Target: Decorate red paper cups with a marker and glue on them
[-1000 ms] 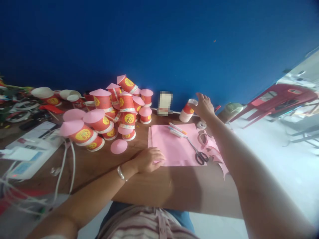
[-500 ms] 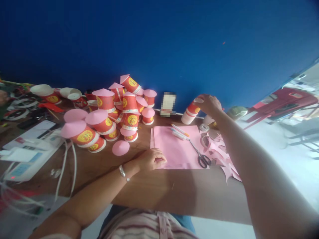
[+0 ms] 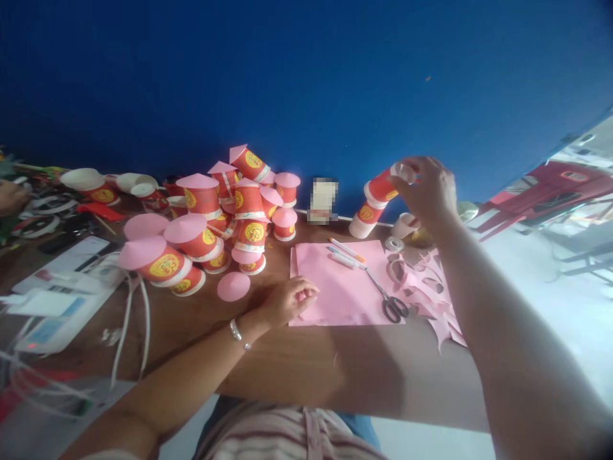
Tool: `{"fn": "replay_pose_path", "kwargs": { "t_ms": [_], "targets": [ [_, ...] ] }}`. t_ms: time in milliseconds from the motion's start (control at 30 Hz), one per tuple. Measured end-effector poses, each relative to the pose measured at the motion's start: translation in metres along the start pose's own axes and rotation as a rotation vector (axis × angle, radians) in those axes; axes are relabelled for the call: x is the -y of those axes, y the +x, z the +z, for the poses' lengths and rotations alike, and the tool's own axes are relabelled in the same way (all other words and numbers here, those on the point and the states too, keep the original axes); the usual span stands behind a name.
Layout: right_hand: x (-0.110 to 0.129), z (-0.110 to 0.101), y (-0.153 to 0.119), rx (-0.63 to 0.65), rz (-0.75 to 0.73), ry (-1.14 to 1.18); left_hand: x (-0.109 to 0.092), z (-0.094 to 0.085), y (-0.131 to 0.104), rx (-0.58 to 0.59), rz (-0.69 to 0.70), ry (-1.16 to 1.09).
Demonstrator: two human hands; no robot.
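Observation:
My right hand (image 3: 431,191) grips the base end of a red paper cup (image 3: 382,186) with yellow markings and holds it tilted. Its rim end meets or overlaps another red paper cup (image 3: 368,214) below, which leans on a white cup near the blue wall. My left hand (image 3: 294,300) rests at the left edge of the pink paper (image 3: 330,294), fingers loosely curled, holding nothing. On the paper lie scissors (image 3: 393,308) with dark handles, an orange-capped pen (image 3: 352,252) and a white pen (image 3: 342,259).
Many red cups with pink cone tops (image 3: 197,181) are piled left of centre. A flat pink disc (image 3: 234,287) lies before them. Pink scraps (image 3: 443,306) and a tape roll (image 3: 394,244) sit at right. A power strip (image 3: 55,319) with cables is at left.
My right hand has risen and moved right, drawing the upper red cup up at a tilt, so more of the cup below shows. My left hand's fingers have loosened slightly.

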State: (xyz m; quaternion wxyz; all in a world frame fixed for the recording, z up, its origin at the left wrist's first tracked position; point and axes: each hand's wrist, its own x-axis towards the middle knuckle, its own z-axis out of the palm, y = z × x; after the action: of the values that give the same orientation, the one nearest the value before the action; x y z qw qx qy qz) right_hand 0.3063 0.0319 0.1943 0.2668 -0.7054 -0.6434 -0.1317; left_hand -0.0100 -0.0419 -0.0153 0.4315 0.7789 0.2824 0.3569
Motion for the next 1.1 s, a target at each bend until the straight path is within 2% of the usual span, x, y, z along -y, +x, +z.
{"fn": "replay_pose_path", "kwargs": {
  "t_ms": [100, 200, 300, 367, 400, 433, 500, 567, 667, 733, 800, 900, 1000, 1100],
  "targets": [
    [0.018, 0.0, -0.043, -0.005, -0.109, 0.14, 0.006, -0.002, 0.0, -0.151, 0.035, 0.013],
    [0.046, 0.025, -0.108, 0.153, -0.209, 0.382, 0.01, 0.0, -0.001, -0.21, 0.04, 0.008],
    [0.074, 0.056, -0.166, 0.316, -0.368, 0.601, 0.006, 0.003, 0.0, -0.146, -0.001, -0.055],
    [0.083, 0.07, -0.186, 0.358, -0.444, 0.69, -0.001, 0.004, 0.001, 0.0, -0.068, -0.123],
    [0.083, 0.074, -0.19, 0.364, -0.464, 0.721, -0.004, 0.004, 0.002, 0.07, -0.119, -0.133],
    [0.079, 0.078, -0.19, 0.342, -0.448, 0.736, -0.006, 0.003, 0.002, 0.073, -0.157, -0.133],
    [0.061, 0.084, -0.183, 0.246, -0.349, 0.682, -0.009, 0.002, 0.003, -0.008, -0.211, -0.123],
    [0.035, 0.091, -0.171, 0.164, -0.201, 0.507, -0.009, 0.0, 0.003, -0.067, -0.253, -0.173],
    [-0.002, 0.102, -0.158, 0.213, -0.078, 0.16, -0.006, -0.005, 0.002, -0.077, -0.356, -0.405],
    [-0.019, 0.109, -0.155, 0.28, -0.035, 0.018, -0.004, -0.008, 0.003, -0.08, -0.445, -0.626],
    [-0.027, 0.116, -0.156, 0.33, -0.012, -0.039, -0.002, -0.011, 0.004, -0.118, -0.483, -0.864],
    [-0.031, 0.124, -0.159, 0.362, 0.0, -0.042, 0.0, -0.015, 0.006, -0.107, -0.546, -1.071],
    [-0.032, 0.127, -0.158, 0.365, 0.012, -0.013, 0.0, -0.015, 0.008, -0.127, -0.577, -1.166],
    [-0.034, 0.128, -0.156, 0.357, 0.036, 0.027, -0.001, -0.014, 0.008, -0.119, -0.574, -1.157]
  ]
}}
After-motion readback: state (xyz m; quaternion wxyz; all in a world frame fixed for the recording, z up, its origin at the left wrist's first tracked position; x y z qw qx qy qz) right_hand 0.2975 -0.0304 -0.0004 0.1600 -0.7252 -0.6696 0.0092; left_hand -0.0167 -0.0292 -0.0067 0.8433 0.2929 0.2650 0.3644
